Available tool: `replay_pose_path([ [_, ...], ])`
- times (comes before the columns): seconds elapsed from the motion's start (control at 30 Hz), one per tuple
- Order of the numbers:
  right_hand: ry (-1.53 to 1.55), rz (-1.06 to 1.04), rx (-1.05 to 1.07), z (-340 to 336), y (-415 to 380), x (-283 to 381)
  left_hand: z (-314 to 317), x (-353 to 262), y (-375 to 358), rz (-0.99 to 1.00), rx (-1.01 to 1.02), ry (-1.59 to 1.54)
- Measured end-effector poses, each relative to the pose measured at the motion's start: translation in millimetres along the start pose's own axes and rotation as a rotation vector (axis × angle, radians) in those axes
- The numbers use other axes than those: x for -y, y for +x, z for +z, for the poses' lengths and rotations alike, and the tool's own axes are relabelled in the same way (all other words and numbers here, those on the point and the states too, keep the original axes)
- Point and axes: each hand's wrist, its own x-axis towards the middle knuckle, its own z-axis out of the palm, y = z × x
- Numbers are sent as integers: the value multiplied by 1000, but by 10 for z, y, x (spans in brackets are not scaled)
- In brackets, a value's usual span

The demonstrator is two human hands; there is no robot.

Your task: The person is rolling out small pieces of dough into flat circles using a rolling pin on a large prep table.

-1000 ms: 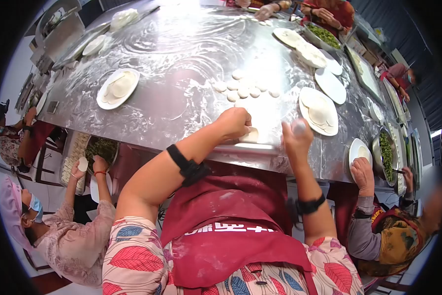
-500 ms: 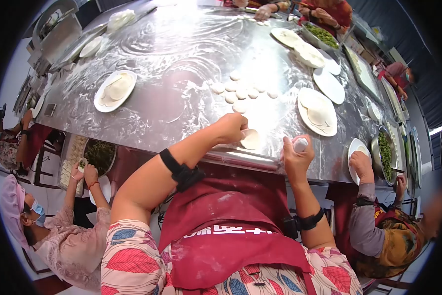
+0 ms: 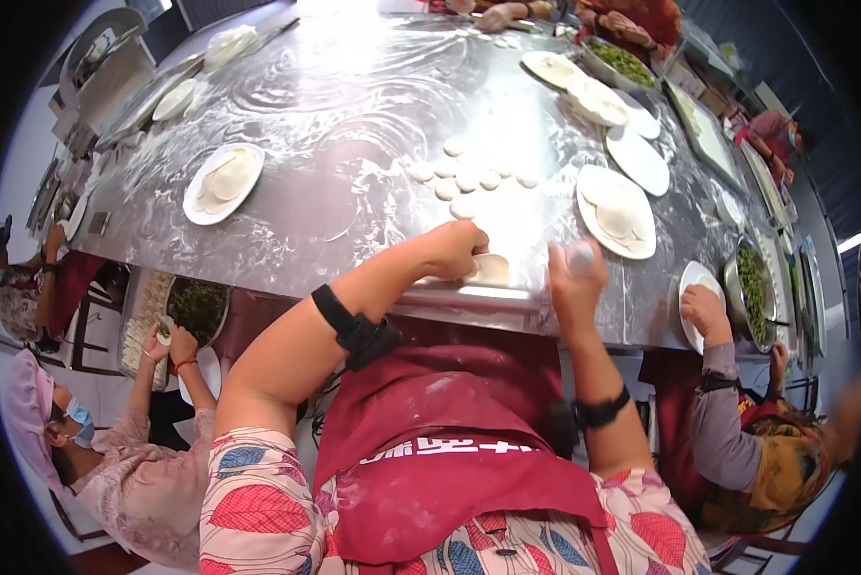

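Observation:
My left hand (image 3: 454, 251) pinches the edge of a flat, round dough wrapper (image 3: 492, 270) at the table's near edge. To its right, my right hand (image 3: 576, 292) is wrapped around what looks like a short rolling pin (image 3: 580, 257). Only the pin's pale rounded end shows, blurred by motion, and it is apart from the wrapper. Beyond my left hand lie several small flattened dough pieces (image 3: 466, 180) on the floured metal table (image 3: 306, 192).
A plate of wrappers (image 3: 617, 213) stands right of the dough pieces, another plate (image 3: 223, 184) far left. An empty white plate (image 3: 639, 161) lies further back. Bowls of green filling (image 3: 753, 292) sit at the right and lower left. Co-workers' hands (image 3: 705, 311) work at both sides and across the table.
My right hand has shifted slightly up, and the pin's end has tilted and blurred. My left hand stays on the wrapper, whose visible outline has changed. At lower left, a co-worker's hands have moved slightly.

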Motion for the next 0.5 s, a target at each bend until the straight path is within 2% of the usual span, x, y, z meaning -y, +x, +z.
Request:
replay_pose_path([
  [0.03,-4,-13,-23,96,170,22,14,-24,35,-17,-34,29],
  [0.1,-84,-171,-17,322,471,-107,49,-48,158,-48,-124,89],
  [0.13,-41,-81,16,375,526,-122,64,-50,213,-56,-166,94],
  [0.23,-74,-45,-14,208,328,-102,27,-138,176,-73,-44,107],
  [0.27,-20,-29,-44,106,169,-85,71,6,192,22,-42,137],
  [0.3,-118,-70,-35,-37,22,51,78,50,165,5,-68,102],
  [0.37,61,135,23,-169,-211,109,68,98,113,-32,-117,48],
  [0.4,35,109,12,-132,-172,86,14,23,66,-71,-34,59],
  [0.5,43,6,-22,126,194,-60,18,-98,53,-18,-36,79],
])
